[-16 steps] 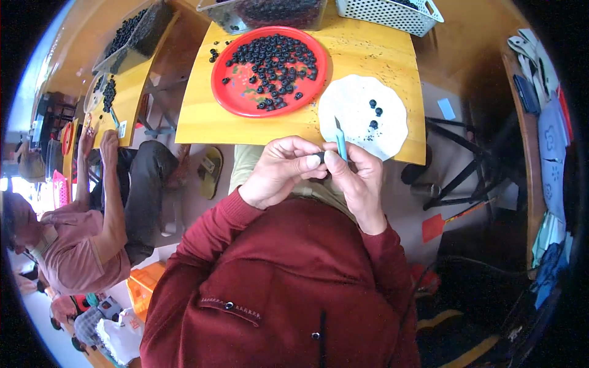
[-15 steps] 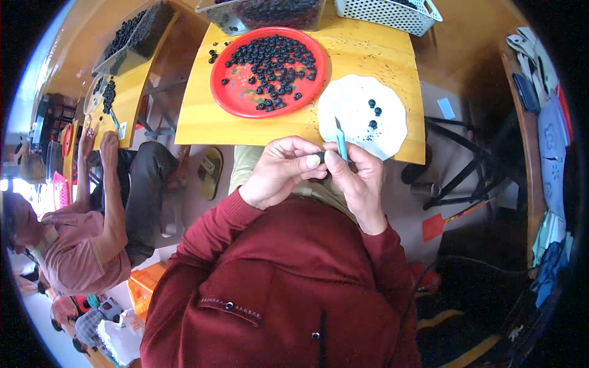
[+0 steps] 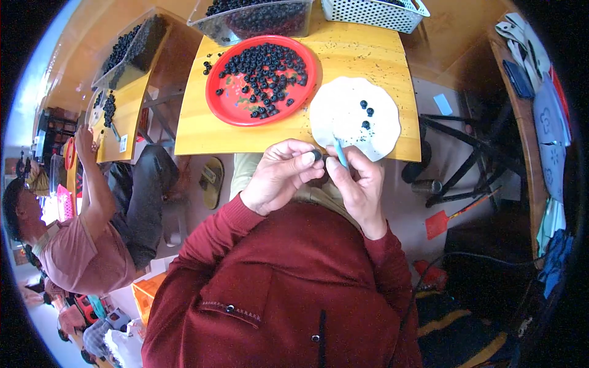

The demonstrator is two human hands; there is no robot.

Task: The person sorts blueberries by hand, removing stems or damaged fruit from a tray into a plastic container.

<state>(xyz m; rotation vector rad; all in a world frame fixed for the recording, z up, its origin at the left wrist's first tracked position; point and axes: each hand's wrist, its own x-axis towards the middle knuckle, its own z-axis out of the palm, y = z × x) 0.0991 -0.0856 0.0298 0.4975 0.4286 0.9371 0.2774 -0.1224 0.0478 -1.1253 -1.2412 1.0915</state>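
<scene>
My left hand point(image 3: 283, 172) pinches a small, dark, round bead-like piece point(image 3: 317, 155) between thumb and fingers. Close beside it, my right hand point(image 3: 358, 178) grips a slim craft knife with a light-blue handle point(image 3: 340, 152), its tip pointing up toward the plate. Both hands are just off the table's near edge, in front of my body. Beyond them on the left lies a red plate point(image 3: 227, 113) heaped with many similar dark round pieces point(image 3: 264, 67). A white scalloped plate point(image 3: 331, 101) to the right carries a few dark pieces point(image 3: 366, 125) and small dark crumbs.
The yellow wooden table point(image 3: 202, 138) has crumbs strewn at its far right. Behind stand a clear bin point(image 3: 245, 30) of dark pieces and a white perforated basket point(image 3: 374, 17). At left, a person point(image 3: 83, 245) sits at another table. A slipper point(image 3: 212, 182) lies on the floor.
The view has shifted slightly, so the table sits a little lower. The piece in my left hand and the knife have drawn slightly apart, and the knife has tilted.
</scene>
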